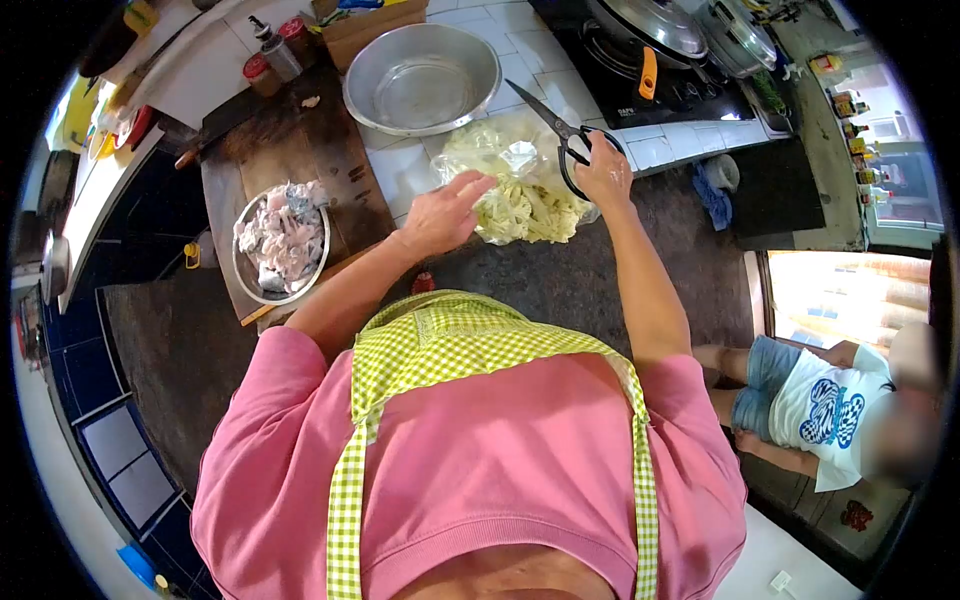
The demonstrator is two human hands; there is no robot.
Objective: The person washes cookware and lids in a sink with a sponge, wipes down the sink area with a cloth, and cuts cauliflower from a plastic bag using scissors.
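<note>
My right hand [605, 175] is closed around the black handles of a pair of scissors [546, 113], whose blades point up and to the left. Just below them, at the counter's front edge, lies a clear plastic bag [470, 150] with pale yellow-green chopped vegetables [530, 212] inside, possibly pickled greens. My left hand [447, 212] is at the bag's left side, fingers stretched out; whether the fingertips touch the plastic is unclear. Behind the bag stands a wide metal basin [423, 80].
On the left, a bowl [241, 262] of raw fish pieces [285, 235] rests on a wooden cutting board [345, 150], near a cleaver [225, 118]. A lidded wok [655, 25] and a pot [738, 40] occupy the stove [640, 105]. Another person [800, 395] is at right.
</note>
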